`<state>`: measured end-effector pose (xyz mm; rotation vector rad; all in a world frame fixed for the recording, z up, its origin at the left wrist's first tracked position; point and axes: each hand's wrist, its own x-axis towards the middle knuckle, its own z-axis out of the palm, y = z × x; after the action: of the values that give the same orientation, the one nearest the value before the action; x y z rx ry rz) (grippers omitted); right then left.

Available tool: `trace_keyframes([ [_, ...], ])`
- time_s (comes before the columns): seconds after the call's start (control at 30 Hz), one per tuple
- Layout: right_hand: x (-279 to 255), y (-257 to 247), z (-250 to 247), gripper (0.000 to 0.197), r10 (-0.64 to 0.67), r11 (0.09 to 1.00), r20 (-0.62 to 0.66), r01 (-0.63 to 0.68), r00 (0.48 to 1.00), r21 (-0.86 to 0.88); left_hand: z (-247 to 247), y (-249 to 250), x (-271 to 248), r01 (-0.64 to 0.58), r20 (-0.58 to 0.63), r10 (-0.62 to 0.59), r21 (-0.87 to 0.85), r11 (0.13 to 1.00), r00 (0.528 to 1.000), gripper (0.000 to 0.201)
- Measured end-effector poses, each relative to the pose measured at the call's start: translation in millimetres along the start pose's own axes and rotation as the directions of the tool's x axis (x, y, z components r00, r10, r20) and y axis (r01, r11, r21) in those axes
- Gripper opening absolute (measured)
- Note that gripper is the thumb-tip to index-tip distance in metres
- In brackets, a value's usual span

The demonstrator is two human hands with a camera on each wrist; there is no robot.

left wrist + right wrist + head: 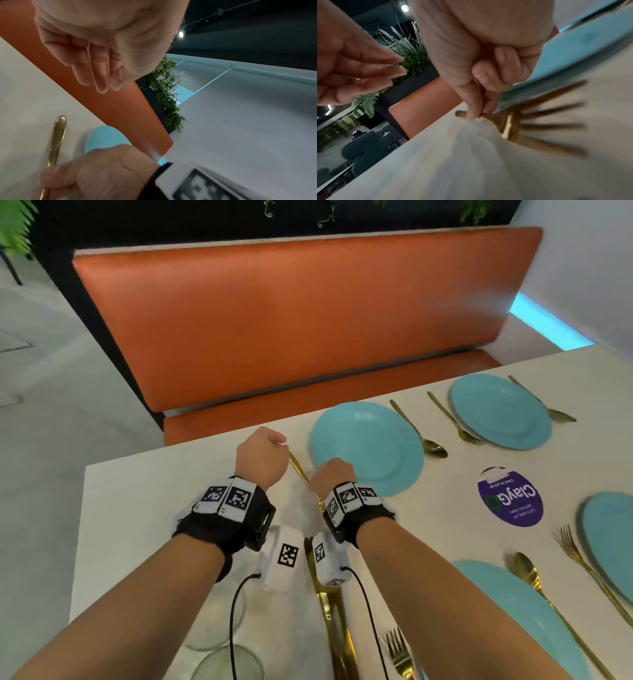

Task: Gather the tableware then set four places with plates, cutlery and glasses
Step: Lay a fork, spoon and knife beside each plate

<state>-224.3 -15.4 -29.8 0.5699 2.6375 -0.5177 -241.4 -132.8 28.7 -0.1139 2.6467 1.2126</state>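
A gold fork (506, 121) is pinched near its neck by my right hand (488, 81), just left of the far-left turquoise plate (366, 446). Its handle (57, 138) points toward the bench and its blurred tines point back at me, low over the white table (154, 508). In the head view the fork (298, 469) shows between both hands. My left hand (262, 453) hovers beside it near the table's far edge, fingers (99, 75) loosely extended and holding nothing. My right hand (330, 474) overlaps the plate's near-left rim.
Three more turquoise plates (500, 409) (609, 542) (513, 611) lie to the right with gold cutlery (418, 426) beside them. Gold knives (334, 628), a fork (399, 652) and glasses (219, 621) sit under my forearms. A purple sticker (510, 496) marks mid-table; an orange bench (291, 320) stands behind.
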Motion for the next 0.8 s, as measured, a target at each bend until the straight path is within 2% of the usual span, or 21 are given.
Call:
trace_keyframes([
  [0.2,10.9,-15.7,7.9,0.019,0.074,0.997,-0.020,-0.073,0.997,0.038,-8.2,-13.9,14.3,0.020,-0.003,-0.020,-0.027,0.999,1.000,0.025],
  [0.37,13.9,-21.3,6.9,0.028,0.178,0.970,-0.088,-0.160,0.980,0.181,-9.5,-13.8,19.7,0.007,0.003,-0.006,-0.033,0.999,1.000,0.025],
  [0.5,19.9,-21.9,3.9,0.047,0.230,0.954,-0.119,-0.200,0.966,0.225,-9.0,-15.0,21.2,0.020,0.017,-0.019,-0.052,0.998,1.000,0.024],
  [0.63,28.4,-21.3,0.7,0.046,0.279,0.932,-0.137,-0.233,0.951,0.276,-7.2,-17.6,20.9,0.024,0.029,-0.023,-0.052,0.998,0.999,0.024],
  [0.8,31.4,-19.1,0.8,0.044,0.279,0.935,-0.182,-0.224,0.943,0.276,-5.4,-18.7,17.7,0.024,0.036,-0.021,-0.077,0.997,0.999,0.023],
])
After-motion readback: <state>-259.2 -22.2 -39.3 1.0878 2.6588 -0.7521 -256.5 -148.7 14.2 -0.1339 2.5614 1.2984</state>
